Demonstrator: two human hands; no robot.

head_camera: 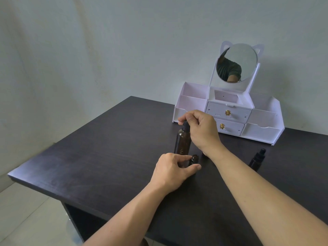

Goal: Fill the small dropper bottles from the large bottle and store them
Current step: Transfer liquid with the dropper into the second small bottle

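**Dropper Draw at the Large Bottle, Small Bottle Steadied**

Right hand [200, 129]: closed narrow, fingertips pinched on the black dropper cap [185, 126] atop the large bottle [182, 141]. Left hand [173, 172]: curled around the open small bottle [194, 159], thumb and forefinger holding its sides, neck left uncovered.

Key relation: small bottle stood just in front of the large bottle's base, toward the near edge of the table [88, 157] and below the right hand. Both long axes upright, roughly parallel. Judged transfer path: lift straight up out of the large neck, short travel toward the near edge, then down into the small neck. Right hand nearer for that move; left hand already placed as the steady.

Second dropper bottle [257, 159]: capped, upright, well apart toward the table's right side, beyond the right forearm. Whether filled: cannot tell.

White organiser [264, 119] with round mirror [237, 63]: at the far edge, behind the large bottle, both drawers closed, side compartments open on top.

Open room: wide bare surface toward the left edge and near-left corner; none needed there. Risk judged: forearm sweep toward the capped bottle.
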